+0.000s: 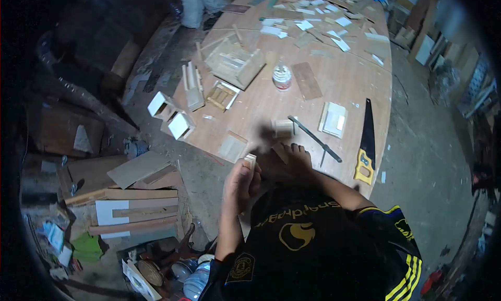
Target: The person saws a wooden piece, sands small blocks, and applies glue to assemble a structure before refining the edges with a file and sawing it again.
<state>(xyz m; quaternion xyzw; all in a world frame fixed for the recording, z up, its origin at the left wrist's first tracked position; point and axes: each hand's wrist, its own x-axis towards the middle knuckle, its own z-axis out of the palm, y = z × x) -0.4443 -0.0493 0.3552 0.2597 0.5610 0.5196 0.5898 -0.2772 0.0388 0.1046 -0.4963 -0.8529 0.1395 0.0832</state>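
Observation:
My left hand (242, 183) is closed around a small pale wood block (251, 159), which sticks up past the fingers off the table's near edge. My right hand (296, 157) lies at that edge with its fingers curled; what is under them is hidden in shadow. Just beyond it a bar clamp (314, 138) slants across the tabletop, beside a small wooden piece (284, 127). A flat wood square (233, 146) rests ahead of my left hand.
On the table (344, 82) are a handsaw (366, 144), a stack of white-faced panels (333, 119), a plastic bottle (282, 77), a brown board (307, 81) and a wooden box (236, 61). Scattered offcuts (323, 24) cover the far end. Boards (136, 212) lie at the lower left.

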